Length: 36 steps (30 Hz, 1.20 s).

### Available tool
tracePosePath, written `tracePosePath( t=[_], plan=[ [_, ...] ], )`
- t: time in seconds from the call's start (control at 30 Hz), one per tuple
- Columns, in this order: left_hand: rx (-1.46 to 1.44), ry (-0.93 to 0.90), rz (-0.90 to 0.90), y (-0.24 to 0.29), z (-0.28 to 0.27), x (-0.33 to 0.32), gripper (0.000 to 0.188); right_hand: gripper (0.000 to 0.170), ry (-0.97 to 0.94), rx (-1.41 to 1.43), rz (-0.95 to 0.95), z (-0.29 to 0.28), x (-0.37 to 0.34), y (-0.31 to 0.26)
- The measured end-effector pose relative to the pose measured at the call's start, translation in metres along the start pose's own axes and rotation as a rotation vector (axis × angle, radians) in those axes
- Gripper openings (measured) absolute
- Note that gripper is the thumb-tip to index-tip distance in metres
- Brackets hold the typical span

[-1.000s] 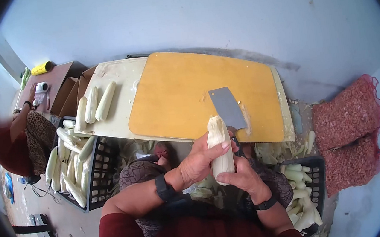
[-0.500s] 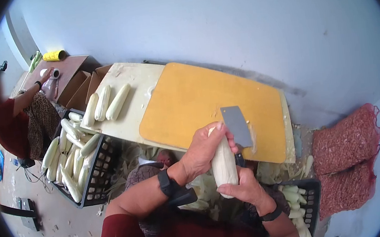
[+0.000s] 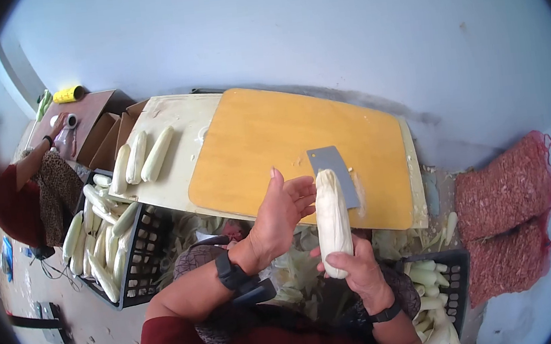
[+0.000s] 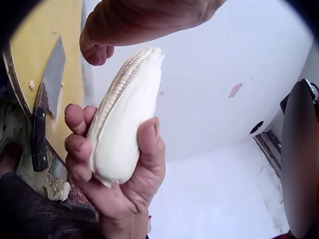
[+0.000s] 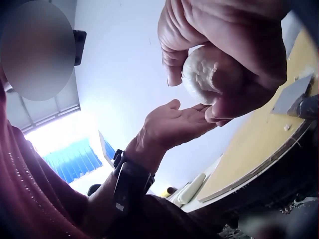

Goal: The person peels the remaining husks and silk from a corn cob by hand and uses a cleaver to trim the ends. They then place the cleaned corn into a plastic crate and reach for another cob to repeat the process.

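My right hand (image 3: 361,270) grips the lower end of a corn ear (image 3: 332,223) in pale husk, held upright before my body. A strip of white kernels shows along one side of this ear in the left wrist view, the husk parted there. Beside its upper part is my left hand (image 3: 280,215), palm turned toward the ear, fingers extended and thumb up. The right wrist view shows the ear's blunt base (image 5: 199,74) within the right hand's grip. Behind the ear, a cleaver (image 3: 348,194) lies on the yellow board (image 3: 253,147), its dark handle (image 4: 40,134) over the near edge.
Three corn ears (image 3: 136,158) lie on the pale tabletop at left. A black crate (image 3: 144,266) of ears stands below them; another crate (image 3: 460,280) is at right. Red mesh sacks (image 3: 505,215) lean by the wall. Another person (image 3: 14,206) sits far left.
The left hand has come off the ear's upper part and moved left, opening out. The right hand keeps its hold at the lower end. The head view has tilted and shifted slightly.
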<state>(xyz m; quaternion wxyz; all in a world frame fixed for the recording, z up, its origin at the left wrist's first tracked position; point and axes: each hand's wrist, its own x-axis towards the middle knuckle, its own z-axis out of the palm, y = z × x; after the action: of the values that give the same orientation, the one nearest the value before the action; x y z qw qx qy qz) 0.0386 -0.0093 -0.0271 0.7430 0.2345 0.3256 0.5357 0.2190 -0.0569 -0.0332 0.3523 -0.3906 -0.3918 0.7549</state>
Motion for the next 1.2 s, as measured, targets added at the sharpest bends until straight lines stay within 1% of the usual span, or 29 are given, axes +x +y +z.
tracePosePath(
  t=[0.07, 0.1, 0.13, 0.17, 0.2, 0.27, 0.3, 0.33, 0.37, 0.4, 0.43, 0.47, 0.5, 0.53, 0.57, 0.6, 0.67, 0.73, 0.8, 0.83, 0.9, 0.93, 1.0, 1.03, 1.1, 1.13, 1.2],
  plan=[
    [0.013, -0.021, -0.036, -0.010, -0.002, -0.002, 0.079, 0.041, 0.064, -0.022, -0.008, -0.001, -0.002, -0.002],
    [0.013, -0.015, -0.064, -0.015, -0.001, -0.005, 0.079, 0.043, 0.114, -0.127, -0.052, -0.001, -0.002, -0.002],
    [0.042, -0.072, -0.079, -0.017, 0.000, -0.007, 0.077, 0.046, 0.162, -0.232, -0.092, -0.002, -0.002, -0.002],
    [0.068, -0.129, -0.094, -0.019, 0.003, -0.008, 0.075, 0.046, 0.177, -0.219, -0.073, -0.002, -0.002, -0.001],
    [0.064, -0.124, -0.117, -0.021, 0.007, -0.010, 0.075, 0.043, 0.209, -0.291, -0.120, -0.002, -0.002, 0.001],
    [0.105, -0.181, -0.059, -0.026, 0.016, -0.014, 0.069, 0.037, 0.266, -0.440, -0.209, 0.002, -0.002, 0.005],
    [0.099, -0.172, -0.080, -0.027, 0.019, -0.014, 0.069, 0.034, 0.303, -0.457, -0.237, 0.006, -0.003, 0.005],
    [0.073, -0.144, -0.099, -0.027, 0.021, -0.013, 0.065, 0.034, 0.306, -0.452, -0.218, 0.005, -0.004, 0.007],
    [0.051, -0.116, -0.110, -0.027, 0.021, -0.012, 0.060, 0.034, 0.313, -0.509, -0.210, 0.005, -0.004, 0.008],
    [0.051, -0.107, -0.112, -0.028, 0.017, -0.011, 0.060, 0.035, 0.316, -0.566, -0.208, 0.006, -0.003, 0.009],
    [0.018, -0.107, -0.138, -0.031, 0.011, -0.008, 0.053, 0.035, 0.310, -0.563, -0.203, 0.007, -0.003, 0.011],
    [-0.015, -0.108, -0.164, -0.032, 0.008, -0.007, 0.046, 0.037, 0.276, -0.540, -0.258, 0.007, -0.002, 0.013],
    [-0.017, -0.101, -0.164, -0.030, 0.010, -0.007, 0.046, 0.039, 0.243, -0.518, -0.312, 0.007, -0.002, 0.015],
    [0.029, -0.051, -0.127, -0.026, 0.014, -0.010, 0.046, 0.039, 0.238, -0.517, -0.305, 0.008, -0.002, 0.015],
    [0.075, 0.000, -0.093, -0.025, 0.016, -0.012, 0.046, 0.042, 0.194, -0.440, -0.265, 0.010, -0.003, 0.013],
    [0.073, 0.009, -0.094, -0.025, 0.013, -0.013, 0.046, 0.046, 0.149, -0.364, -0.226, 0.011, -0.004, 0.012],
    [-0.022, 0.000, -0.168, -0.021, 0.009, -0.013, 0.046, 0.049, 0.122, -0.330, -0.206, 0.009, -0.005, 0.011],
    [-0.008, -0.009, -0.138, -0.021, 0.011, -0.014, 0.046, 0.053, 0.099, -0.296, -0.201, 0.010, -0.004, 0.009],
    [0.004, -0.024, -0.111, -0.023, 0.011, -0.016, 0.047, 0.056, 0.038, -0.168, -0.134, 0.011, -0.004, 0.007],
    [-0.050, -0.073, -0.137, -0.025, 0.009, -0.016, 0.047, 0.056, 0.038, -0.166, -0.144, 0.011, -0.004, 0.006],
    [-0.114, -0.153, -0.169, -0.025, 0.010, -0.016, 0.049, 0.056, -0.055, -0.139, -0.100, 0.010, -0.004, 0.007],
    [-0.110, -0.156, -0.168, -0.025, 0.011, -0.017, 0.049, 0.056, -0.054, -0.138, -0.105, 0.008, -0.005, 0.008],
    [-0.081, -0.181, -0.174, -0.023, 0.014, -0.018, 0.050, 0.050, -0.122, -0.103, 0.004, 0.005, -0.004, 0.011],
    [-0.078, -0.184, -0.174, -0.022, 0.015, -0.017, 0.050, 0.050, -0.121, -0.102, 0.000, 0.006, -0.004, 0.009],
    [-0.006, -0.203, -0.101, -0.022, 0.017, -0.016, 0.048, 0.043, -0.095, -0.144, 0.094, 0.009, -0.007, 0.004],
    [-0.004, -0.202, -0.102, -0.022, 0.017, -0.015, 0.048, 0.043, -0.096, -0.142, 0.094, 0.009, -0.007, 0.004],
    [0.040, -0.115, -0.005, -0.020, 0.016, -0.009, 0.043, 0.043, -0.023, -0.293, -0.001, 0.011, -0.008, 0.007]
  ],
)
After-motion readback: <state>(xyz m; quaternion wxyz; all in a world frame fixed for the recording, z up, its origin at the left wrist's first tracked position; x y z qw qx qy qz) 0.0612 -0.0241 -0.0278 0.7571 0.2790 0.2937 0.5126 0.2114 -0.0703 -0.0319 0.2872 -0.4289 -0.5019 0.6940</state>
